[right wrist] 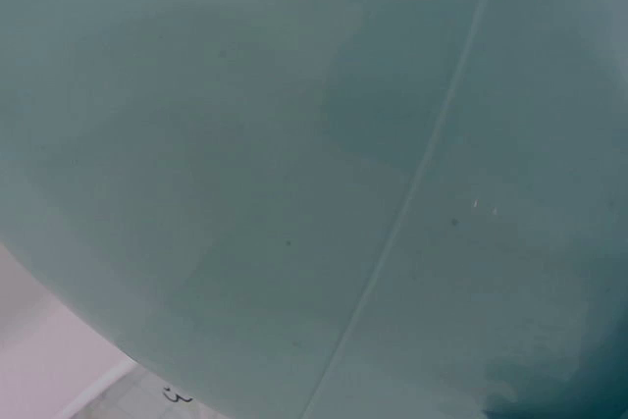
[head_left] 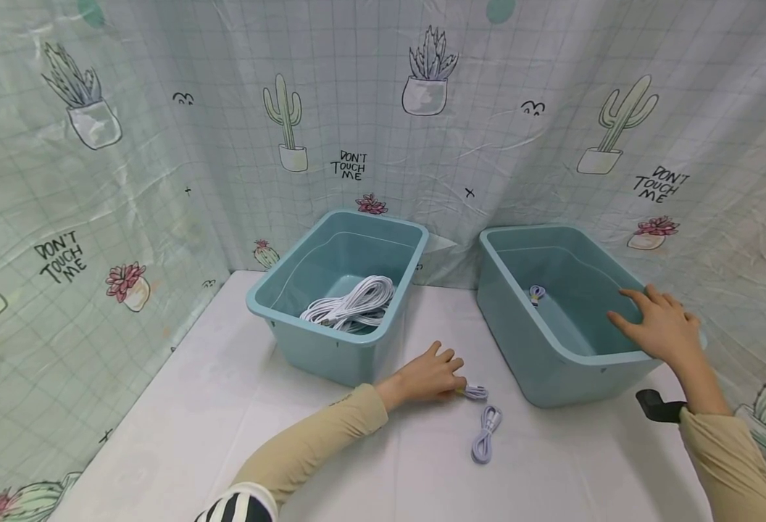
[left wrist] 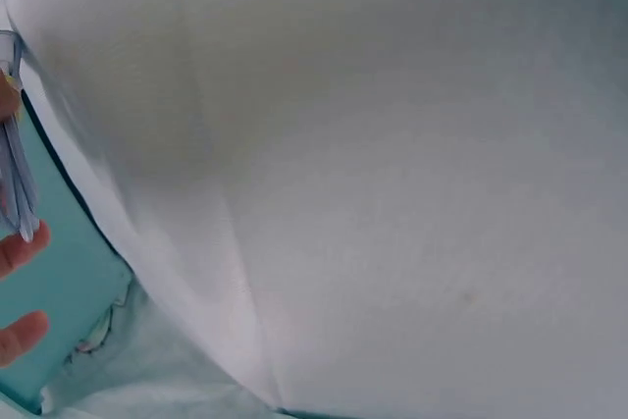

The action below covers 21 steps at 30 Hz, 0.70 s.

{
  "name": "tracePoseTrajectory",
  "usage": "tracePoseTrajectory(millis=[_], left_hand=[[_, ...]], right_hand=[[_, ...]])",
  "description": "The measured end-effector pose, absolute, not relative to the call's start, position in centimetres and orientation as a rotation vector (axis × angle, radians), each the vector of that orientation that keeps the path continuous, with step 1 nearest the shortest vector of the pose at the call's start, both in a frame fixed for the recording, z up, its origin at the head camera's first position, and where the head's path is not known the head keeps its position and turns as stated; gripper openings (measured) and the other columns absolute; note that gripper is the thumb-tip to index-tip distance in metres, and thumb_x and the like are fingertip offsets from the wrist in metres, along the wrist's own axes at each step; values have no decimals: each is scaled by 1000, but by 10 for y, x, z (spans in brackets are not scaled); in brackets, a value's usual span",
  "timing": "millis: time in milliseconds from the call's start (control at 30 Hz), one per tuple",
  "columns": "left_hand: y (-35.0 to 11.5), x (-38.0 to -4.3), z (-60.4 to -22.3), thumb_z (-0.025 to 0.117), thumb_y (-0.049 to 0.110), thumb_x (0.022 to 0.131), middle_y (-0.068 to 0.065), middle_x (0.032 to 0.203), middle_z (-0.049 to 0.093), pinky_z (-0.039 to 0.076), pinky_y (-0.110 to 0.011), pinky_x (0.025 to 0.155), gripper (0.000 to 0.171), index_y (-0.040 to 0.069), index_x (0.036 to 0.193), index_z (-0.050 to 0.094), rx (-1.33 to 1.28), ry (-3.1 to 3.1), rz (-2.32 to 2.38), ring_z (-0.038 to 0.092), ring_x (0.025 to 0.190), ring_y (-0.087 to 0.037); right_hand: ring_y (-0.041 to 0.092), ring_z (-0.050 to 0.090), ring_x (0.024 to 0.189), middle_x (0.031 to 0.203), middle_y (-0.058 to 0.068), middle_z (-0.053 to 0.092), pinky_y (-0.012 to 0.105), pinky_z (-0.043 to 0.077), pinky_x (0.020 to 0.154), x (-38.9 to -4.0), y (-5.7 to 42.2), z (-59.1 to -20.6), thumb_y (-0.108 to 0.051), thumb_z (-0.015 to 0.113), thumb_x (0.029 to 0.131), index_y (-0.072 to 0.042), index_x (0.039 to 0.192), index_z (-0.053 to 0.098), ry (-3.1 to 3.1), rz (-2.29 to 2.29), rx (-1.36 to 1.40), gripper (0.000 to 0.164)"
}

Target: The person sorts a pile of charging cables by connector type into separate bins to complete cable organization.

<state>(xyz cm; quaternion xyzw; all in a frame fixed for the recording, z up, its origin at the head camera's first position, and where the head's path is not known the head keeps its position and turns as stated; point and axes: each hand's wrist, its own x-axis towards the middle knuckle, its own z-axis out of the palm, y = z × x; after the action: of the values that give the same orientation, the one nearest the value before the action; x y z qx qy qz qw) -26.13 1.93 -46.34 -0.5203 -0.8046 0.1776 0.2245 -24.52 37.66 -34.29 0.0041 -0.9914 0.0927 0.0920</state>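
Observation:
Low over the white table, my left hand [head_left: 428,375] pinches a small coiled pale-lilac cable [head_left: 477,392], which sticks out past the fingertips. In the left wrist view that same coil [left wrist: 18,179] shows at the left edge between thumb and fingers. A second lilac cable [head_left: 485,435], bundled lengthwise, lies on the table just in front of it. My right hand [head_left: 664,326] is over the right side of the right blue-green bin [head_left: 513,341], its fingers spread loosely above the inside. The right wrist view shows mostly the bin's wall [right wrist: 245,193].
On the left stands another blue-green bin [head_left: 317,351] with several coiled white cables [head_left: 369,293] inside. One small lilac cable [head_left: 536,291] lies in the right bin. A cactus-print curtain [head_left: 356,123] hangs behind and along both sides of the table [head_left: 226,377].

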Motion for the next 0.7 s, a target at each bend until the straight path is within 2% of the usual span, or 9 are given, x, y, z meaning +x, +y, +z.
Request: tracePoseTrajectory(millis=[200,367,533,700], left_hand=[[20,-263,-458,57,42,82,7,109,55,41,-40,88,23,37,104,57,-1399,-2213,527,50,101,-14],[19,-264,-449,58,39,82,6,112,54,41,-41,90,24,37,106,56,-1384,-2221,527,49,103,-15],[19,-265,-442,59,35,82,7,107,54,41,-33,87,21,36,102,58,-1368,-2195,485,49,98,-13],[20,-265,-438,58,28,83,5,102,54,42,-25,76,15,32,98,60,-1381,-2143,420,48,91,-12]], right_hand=[[60,19,115,134,38,20,74,19,78,-246,377,-343,-54,39,87,1,130,35,-2940,273,16,70],[60,19,116,134,38,20,74,19,78,-247,377,-343,-52,40,88,0,131,35,-2940,275,20,68],[60,19,116,134,38,21,74,19,77,-247,378,-344,-52,40,87,-1,131,35,-2931,278,22,68],[59,19,116,135,37,21,74,19,78,-247,379,-346,-56,37,86,-1,131,35,-2924,282,24,71]])
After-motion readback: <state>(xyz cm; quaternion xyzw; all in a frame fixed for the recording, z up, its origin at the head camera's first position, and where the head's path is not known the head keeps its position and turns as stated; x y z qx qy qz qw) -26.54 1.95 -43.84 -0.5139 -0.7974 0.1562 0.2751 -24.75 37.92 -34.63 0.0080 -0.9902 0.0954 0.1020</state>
